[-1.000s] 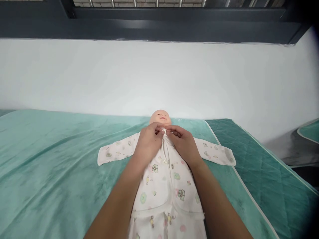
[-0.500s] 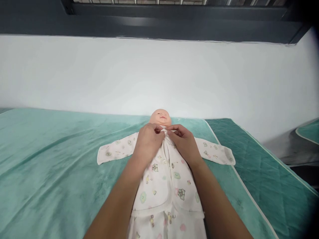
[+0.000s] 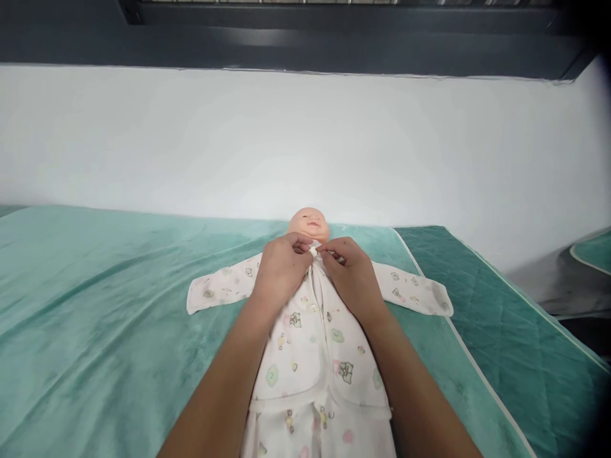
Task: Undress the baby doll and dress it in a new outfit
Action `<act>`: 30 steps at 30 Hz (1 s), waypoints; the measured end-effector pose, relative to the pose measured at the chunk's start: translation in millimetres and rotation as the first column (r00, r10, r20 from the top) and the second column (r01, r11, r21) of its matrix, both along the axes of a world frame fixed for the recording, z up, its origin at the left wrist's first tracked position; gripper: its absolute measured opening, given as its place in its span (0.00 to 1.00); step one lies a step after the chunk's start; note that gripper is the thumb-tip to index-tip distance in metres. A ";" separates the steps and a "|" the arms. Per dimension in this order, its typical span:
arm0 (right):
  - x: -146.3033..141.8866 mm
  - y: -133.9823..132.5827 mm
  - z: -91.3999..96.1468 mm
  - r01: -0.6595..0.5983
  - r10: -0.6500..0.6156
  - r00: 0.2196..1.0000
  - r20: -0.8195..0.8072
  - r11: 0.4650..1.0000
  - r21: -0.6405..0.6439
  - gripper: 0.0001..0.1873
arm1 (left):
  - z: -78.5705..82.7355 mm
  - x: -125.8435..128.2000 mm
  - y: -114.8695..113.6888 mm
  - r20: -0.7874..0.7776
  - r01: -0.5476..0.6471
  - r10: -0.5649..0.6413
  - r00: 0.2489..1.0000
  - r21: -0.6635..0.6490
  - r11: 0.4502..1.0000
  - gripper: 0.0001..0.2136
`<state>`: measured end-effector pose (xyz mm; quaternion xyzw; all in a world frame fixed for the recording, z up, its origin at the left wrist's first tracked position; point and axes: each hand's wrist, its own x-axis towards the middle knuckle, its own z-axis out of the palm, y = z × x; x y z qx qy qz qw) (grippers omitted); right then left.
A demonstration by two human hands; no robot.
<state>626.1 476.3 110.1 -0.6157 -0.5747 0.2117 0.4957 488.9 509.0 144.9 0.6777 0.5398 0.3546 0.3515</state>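
Note:
A baby doll [image 3: 308, 224] lies on its back on a teal blanket [image 3: 105, 305], head pointing away from me. It wears a white printed baby garment [image 3: 315, 356] with the sleeves spread to both sides. My left hand [image 3: 280, 270] and my right hand [image 3: 351, 275] meet at the garment's collar just under the doll's chin. Both hands pinch the two front edges of the cloth together there, fingers closed. My forearms run up over the doll's body and hide part of the garment's front.
A white wall [image 3: 305, 140] rises right behind the doll's head, with a dark window frame [image 3: 305, 38] above it. A darker quilted green mat [image 3: 501, 331] lies to the right. The bed's edge drops off at the far right.
Both hands stay pinched at the collar; the fingers have shifted slightly and drawn the two edges closer together. The doll has not moved.

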 end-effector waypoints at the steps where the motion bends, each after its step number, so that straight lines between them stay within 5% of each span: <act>1: 0.1 0.1 0.4 -0.006 0.006 1.000 0.002 1.000 0.000 0.12 | -0.9 -0.6 0.6 0.018 0.010 -0.010 1.000 -0.001 1.000 0.14; 13: 3.6 -0.6 0.6 -0.107 0.106 0.992 -0.071 0.994 -0.012 0.10 | -9.1 -13.4 5.7 0.260 0.160 -0.117 0.959 -0.150 0.976 0.17; 21: 3.1 -1.3 2.2 -0.134 0.128 0.986 -0.111 0.990 -0.047 0.10 | -0.5 -8.4 0.8 -0.029 0.011 -0.012 0.999 -0.046 0.999 0.16; 30: 3.7 -1.5 0.2 -0.121 0.122 0.991 -0.059 0.993 0.004 0.12 | 3.6 -16.3 0.3 -0.035 0.076 -0.081 0.996 -0.140 0.987 0.14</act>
